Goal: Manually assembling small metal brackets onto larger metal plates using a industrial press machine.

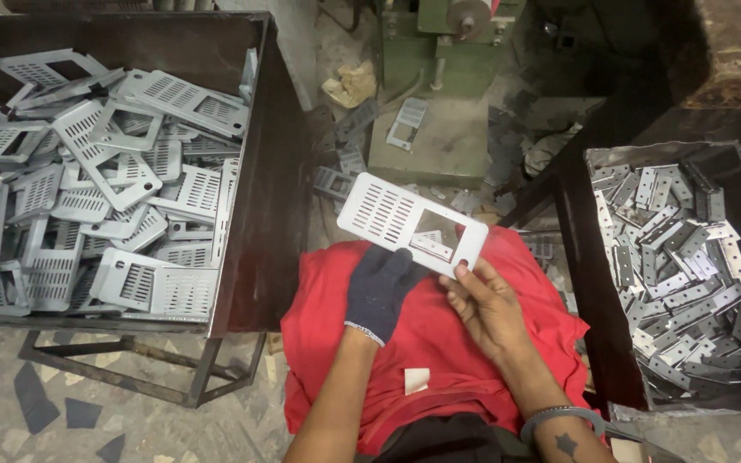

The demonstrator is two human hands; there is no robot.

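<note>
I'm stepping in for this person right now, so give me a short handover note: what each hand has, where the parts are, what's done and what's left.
Left hand, in a dark knit glove, and bare right hand both hold one flat grey slotted metal plate with a rectangular window over the red cloth on the lap.
Dark bin on the left: heaped with the same slotted plates.
Dark bin on the right: full of small grey perforated metal strips.
Done: one plate in hand.
Left: cannot tell which bin the plate belongs to.

The slotted plate (411,223) is pale grey, its vents in neat dark rows. The glove (379,290) is navy knit, the lap cloth (439,334) bright red, the machine (448,51) green.
</note>
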